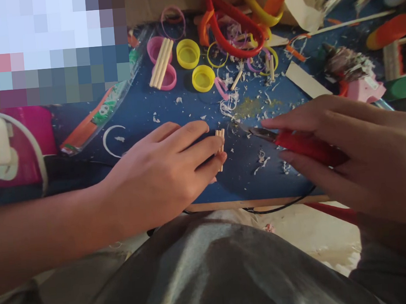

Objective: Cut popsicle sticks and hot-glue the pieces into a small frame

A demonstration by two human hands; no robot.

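Observation:
My left hand (175,161) lies over the blue tabletop, its fingers closed around a small bundle of short wooden sticks (220,139). The ends of the sticks show beyond my fingertips, while the rest is hidden under the hand. My right hand (343,145) grips a red-handled knife (304,146). Its pointed metal tip faces left toward the sticks, a short gap away from them. White shavings (261,159) lie on the table between and below the hands.
Behind my hands are yellow caps (188,54), pink caps (169,76) with longer sticks (161,64) across them, and a red loop (239,36). A pale strip (308,80) lies right. At left are a plastic packet (104,108) and a white curved piece (109,143).

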